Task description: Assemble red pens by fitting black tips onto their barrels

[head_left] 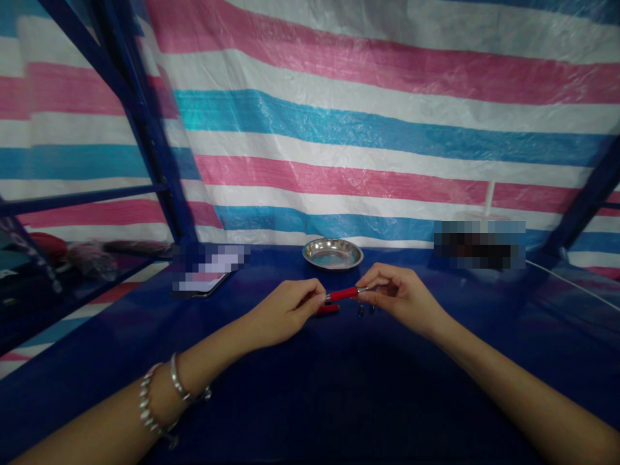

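Between my two hands a red pen (343, 294) with silvery ends is held nearly level above the blue table. My left hand (293, 307) pinches its left end between thumb and fingers. At the other end, the fingertips of my right hand (404, 297) are closed on the silvery tip. Just below my left fingertips, a second red piece (328, 310) lies on the table, partly hidden by that hand. A small shiny part (361, 311) rests under the right fingertips, with another beside it; both are too small to name.
A round metal dish (332, 267) stands behind my hands, near the striped plastic sheet (339, 142). On the left lies a phone (213, 278), partly blurred out. A pixelated object (479, 245) with a white upright stick is at the back right. Blue frame posts (155, 148) flank the table (310, 400).
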`<state>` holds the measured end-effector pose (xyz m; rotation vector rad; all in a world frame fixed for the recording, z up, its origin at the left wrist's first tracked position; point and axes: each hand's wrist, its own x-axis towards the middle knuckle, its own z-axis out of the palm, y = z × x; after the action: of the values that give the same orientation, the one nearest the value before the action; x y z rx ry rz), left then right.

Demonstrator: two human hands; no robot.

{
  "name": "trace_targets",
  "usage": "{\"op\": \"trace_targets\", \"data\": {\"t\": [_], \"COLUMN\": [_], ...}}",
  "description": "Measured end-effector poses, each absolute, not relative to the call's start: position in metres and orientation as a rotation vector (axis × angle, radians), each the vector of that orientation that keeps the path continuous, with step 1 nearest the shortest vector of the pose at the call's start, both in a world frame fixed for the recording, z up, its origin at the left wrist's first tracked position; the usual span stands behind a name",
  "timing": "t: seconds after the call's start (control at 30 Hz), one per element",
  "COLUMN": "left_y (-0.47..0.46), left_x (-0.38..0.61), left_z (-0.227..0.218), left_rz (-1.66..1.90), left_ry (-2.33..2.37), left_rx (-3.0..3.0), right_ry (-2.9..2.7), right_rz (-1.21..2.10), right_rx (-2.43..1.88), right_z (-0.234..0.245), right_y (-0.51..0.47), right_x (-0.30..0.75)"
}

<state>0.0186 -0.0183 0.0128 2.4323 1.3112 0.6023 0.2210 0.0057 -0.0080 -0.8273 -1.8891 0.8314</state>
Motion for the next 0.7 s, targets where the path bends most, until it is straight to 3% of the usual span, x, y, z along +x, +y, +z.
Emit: {"op": "trace_targets", "data": {"t": [0.7], "left_y": [-0.0169], "left_x": [0.0177], "left_z": [0.0105], "left_rz": [0.635], "left_ry": [1.293], "left_rx": [2.403], "right_ry": [-1.976], "right_rz": [0.788], "right_rx": [-0.900], "right_z": [-0.0157], "right_y": [0.0112], "right_x": [0.2194]}}
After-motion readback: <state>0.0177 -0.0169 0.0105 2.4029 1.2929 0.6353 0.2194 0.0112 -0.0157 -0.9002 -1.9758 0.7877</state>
